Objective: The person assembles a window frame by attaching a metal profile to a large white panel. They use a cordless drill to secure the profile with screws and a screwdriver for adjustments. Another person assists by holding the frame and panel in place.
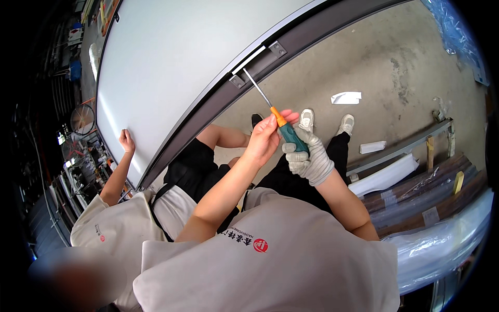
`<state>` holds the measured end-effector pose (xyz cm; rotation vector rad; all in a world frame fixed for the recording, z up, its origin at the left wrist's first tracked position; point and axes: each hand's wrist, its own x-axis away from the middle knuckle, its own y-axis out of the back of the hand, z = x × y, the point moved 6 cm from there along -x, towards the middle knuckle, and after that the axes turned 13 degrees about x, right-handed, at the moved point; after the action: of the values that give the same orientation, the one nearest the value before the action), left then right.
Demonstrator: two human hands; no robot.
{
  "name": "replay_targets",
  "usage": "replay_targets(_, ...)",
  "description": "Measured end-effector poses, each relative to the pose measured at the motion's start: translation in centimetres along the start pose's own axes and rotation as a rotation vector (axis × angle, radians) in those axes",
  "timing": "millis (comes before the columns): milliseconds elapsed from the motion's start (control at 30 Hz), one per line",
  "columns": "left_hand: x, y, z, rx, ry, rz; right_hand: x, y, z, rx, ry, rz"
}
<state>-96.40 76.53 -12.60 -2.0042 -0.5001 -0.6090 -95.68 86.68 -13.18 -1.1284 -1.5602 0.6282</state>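
A screwdriver point(293, 136) with a green and orange handle slants up and left between my hands. My right hand point(311, 162), in a grey-white glove, is closed round the green end of the handle. Bare, my left hand point(264, 136) is closed by thumb and fingers on the orange collar. The steel shaft reaches a slot in the dark edge frame point(200, 106) of a large pale panel point(171, 47). A white strip point(248, 61) lies along that slot, between two small metal brackets point(277, 49). Whether the tip touches the strip, I cannot tell.
At my left a co-worker's hand point(126, 141) rests on the panel. On the floor lie a white scrap point(346, 98) and a small white block point(372, 147). Plastic-wrapped lengths point(416, 203) and a metal rail point(403, 145) are stacked at right. Blue plastic film point(455, 34) lies at far right.
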Motion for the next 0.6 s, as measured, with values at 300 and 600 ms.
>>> replay_targets(300, 0.5, -2.2, -1.0, -0.029, -0.082, -0.086, 4.3, -5.2, 4.3, 1.080, 0.553, -0.416)
replay_targets(600, 1.5, -0.6, -0.6, -0.167, -0.130, -0.186, 4.2, -2.2, 2.1, 1.297, 1.192, -0.550)
